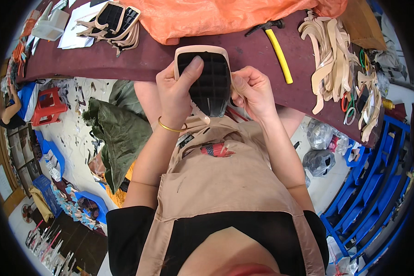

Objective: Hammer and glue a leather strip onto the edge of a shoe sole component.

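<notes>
My left hand [175, 92] grips a black, grid-patterned moulded piece with a beige rim [209, 83], thumb pressed on its upper face. My right hand [252, 89] pinches the beige rim at the piece's right edge, fingers curled closed on it. The piece is held upright above my lap, just in front of the dark red workbench [124, 57]. A gold bangle sits on my left wrist. I wear a beige apron over a black top.
On the bench lie a yellow-handled hammer [278, 46], an orange plastic bag [216, 16], a stack of similar black-and-beige pieces [115, 23] and a heap of beige trimmed strips [331, 50]. Green sacks [119, 133] and a red stool [48, 106] stand on the littered floor at left; blue racks [377, 184] at right.
</notes>
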Demonstrator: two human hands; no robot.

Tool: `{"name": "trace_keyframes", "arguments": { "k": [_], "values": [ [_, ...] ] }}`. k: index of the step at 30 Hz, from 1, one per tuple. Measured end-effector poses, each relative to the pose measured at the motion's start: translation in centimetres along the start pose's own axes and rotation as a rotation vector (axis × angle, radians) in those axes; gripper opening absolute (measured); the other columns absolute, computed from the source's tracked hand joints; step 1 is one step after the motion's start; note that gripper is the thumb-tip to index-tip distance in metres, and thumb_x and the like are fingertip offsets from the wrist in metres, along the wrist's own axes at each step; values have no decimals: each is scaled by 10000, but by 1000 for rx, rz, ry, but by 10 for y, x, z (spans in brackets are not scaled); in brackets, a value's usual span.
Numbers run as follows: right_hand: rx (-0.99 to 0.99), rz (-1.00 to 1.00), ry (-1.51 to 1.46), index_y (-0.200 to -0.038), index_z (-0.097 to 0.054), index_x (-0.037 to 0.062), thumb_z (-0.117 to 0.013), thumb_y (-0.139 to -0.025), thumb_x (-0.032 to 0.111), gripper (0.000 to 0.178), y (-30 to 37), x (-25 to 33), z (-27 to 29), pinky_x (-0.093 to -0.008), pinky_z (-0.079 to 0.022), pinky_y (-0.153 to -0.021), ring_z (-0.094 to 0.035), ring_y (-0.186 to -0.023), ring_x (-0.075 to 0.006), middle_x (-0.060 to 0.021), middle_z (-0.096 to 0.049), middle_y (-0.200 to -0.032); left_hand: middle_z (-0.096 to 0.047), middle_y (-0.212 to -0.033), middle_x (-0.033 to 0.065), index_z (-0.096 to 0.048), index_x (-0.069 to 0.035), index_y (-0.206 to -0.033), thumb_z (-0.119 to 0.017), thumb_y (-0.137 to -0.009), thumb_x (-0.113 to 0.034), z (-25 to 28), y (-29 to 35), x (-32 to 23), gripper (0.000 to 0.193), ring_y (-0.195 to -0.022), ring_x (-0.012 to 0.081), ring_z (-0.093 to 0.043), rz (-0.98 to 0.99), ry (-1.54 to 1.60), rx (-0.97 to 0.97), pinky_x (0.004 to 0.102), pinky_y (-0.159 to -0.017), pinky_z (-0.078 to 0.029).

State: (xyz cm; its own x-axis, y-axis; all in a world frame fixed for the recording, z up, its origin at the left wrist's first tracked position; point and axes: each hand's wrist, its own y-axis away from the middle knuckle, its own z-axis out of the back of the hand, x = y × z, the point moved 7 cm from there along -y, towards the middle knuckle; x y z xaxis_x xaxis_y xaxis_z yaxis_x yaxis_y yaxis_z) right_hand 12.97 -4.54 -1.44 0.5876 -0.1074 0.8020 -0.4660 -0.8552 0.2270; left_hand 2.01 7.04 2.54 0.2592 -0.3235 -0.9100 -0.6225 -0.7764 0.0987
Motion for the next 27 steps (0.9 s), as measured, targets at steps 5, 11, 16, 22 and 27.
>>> {"name": "trace_keyframes", "arguments": {
  "k": [5,11,16,22,27],
  "values": [
    [-40,-82,28,-855,-614,46,-679,-849,168,139,6,6,-1,-165,-334,-386,-469,-477,-26,4,-584,-660,-657,-850,20,-651,33,-955,-644,-862,-120,-4,-1,-3,179,-738,52,-567,15,-7,-32,202,-679,-456],
    [7,-201,12,-879,-604,64,-656,-868,161,111,0,14,6,-141,-326,-394,-458,-499,-3,26,-575,-696,-554,-1208,182,-427,30,-1270,-466,-879,-293,-35,0,14,509,-1039,254,-597,389,545,418,380,-884,-494],
    [-1,-288,-16,-956,-599,58,-614,-902,199,152,4,12,9,-133,-312,-407,-425,-517,28,41,-571,-754,-550,-1211,233,-449,38,-1249,-451,-868,-369,-40,10,16,558,-1063,331,-585,390,473,395,438,-918,-478],
    [343,-7,720,-1164,-539,9,-571,-897,139,299,13,38,-16,-254,-456,-712,-546,-875,-117,-33,-583,-964,-551,-1179,265,-406,92,-1284,-340,-900,-440,-32,-7,15,659,-1128,437,-513,352,673,392,487,-978,-421],
    [328,458,1401,-1025,-600,18,-539,-886,102,173,12,60,-28,-281,-464,-670,-590,-815,-170,-85,-621,-953,-552,-1170,265,-412,84,-1283,-347,-904,-444,-29,-3,14,653,-1085,450,-537,395,758,303,514,-957,-430]
  ]
}}
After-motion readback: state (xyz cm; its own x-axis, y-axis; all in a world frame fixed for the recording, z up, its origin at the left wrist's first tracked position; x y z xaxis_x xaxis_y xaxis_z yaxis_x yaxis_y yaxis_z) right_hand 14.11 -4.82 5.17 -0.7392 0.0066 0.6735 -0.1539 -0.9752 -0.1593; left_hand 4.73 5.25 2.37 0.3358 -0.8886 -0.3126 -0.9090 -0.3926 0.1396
